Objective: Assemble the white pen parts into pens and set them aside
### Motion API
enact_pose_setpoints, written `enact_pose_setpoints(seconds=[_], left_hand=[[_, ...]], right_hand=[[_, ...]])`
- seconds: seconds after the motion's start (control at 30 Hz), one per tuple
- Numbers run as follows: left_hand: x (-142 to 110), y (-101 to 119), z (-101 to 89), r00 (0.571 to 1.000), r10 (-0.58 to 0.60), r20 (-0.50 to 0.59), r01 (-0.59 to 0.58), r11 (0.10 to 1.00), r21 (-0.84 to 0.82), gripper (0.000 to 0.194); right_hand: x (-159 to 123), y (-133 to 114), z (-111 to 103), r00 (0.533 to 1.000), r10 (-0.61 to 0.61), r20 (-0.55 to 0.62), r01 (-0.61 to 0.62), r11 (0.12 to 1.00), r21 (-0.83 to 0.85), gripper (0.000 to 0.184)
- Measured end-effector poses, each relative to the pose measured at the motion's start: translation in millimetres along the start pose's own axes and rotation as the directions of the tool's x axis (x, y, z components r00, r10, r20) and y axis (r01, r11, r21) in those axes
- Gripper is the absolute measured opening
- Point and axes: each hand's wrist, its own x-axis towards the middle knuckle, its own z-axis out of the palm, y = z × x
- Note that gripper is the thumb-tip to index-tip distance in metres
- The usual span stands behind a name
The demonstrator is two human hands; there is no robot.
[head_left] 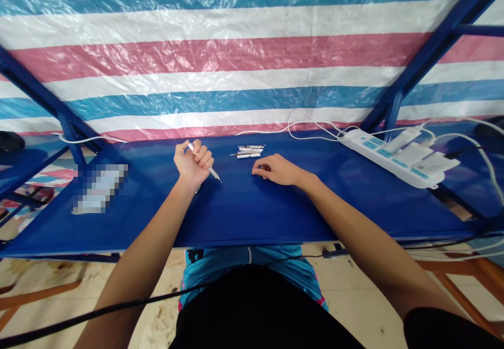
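Observation:
My left hand is closed round a white pen, its tip pointing right and down towards the blue table. My right hand rests on the table just to the right, fingers curled with the fingertips touching the surface; whether it holds anything is hidden. A small pile of white pens and pen parts lies just beyond both hands.
A white power strip with several chargers plugged in lies at the right, its white cables trailing along the table's back edge. A blurred-out flat item lies at the left. A striped tarpaulin and blue frame bars stand behind.

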Motion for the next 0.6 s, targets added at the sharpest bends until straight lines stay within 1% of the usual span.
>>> enact_pose_setpoints(seconds=[0.23, 0.47, 0.6], left_hand=[[-1.1, 0.2, 1.7, 1.000, 0.014, -0.016, -0.014, 1.000, -0.009, 0.048], [0.7, -0.7, 0.7, 1.000, 0.011, -0.024, -0.011, 1.000, -0.008, 0.050], [0.9, -0.7, 0.2, 1.000, 0.013, -0.017, -0.013, 1.000, -0.008, 0.050]], right_hand=[[-0.1, 1.2, 0.2, 1.000, -0.014, -0.001, 0.014, 1.000, -0.002, 0.023], [0.0, -5.3, -1.3, 0.999, 0.035, 0.005, -0.035, 0.999, -0.022, 0.021], [-0.6, -5.0, -1.4, 0.999, 0.035, 0.003, -0.035, 0.999, -0.019, 0.021]])
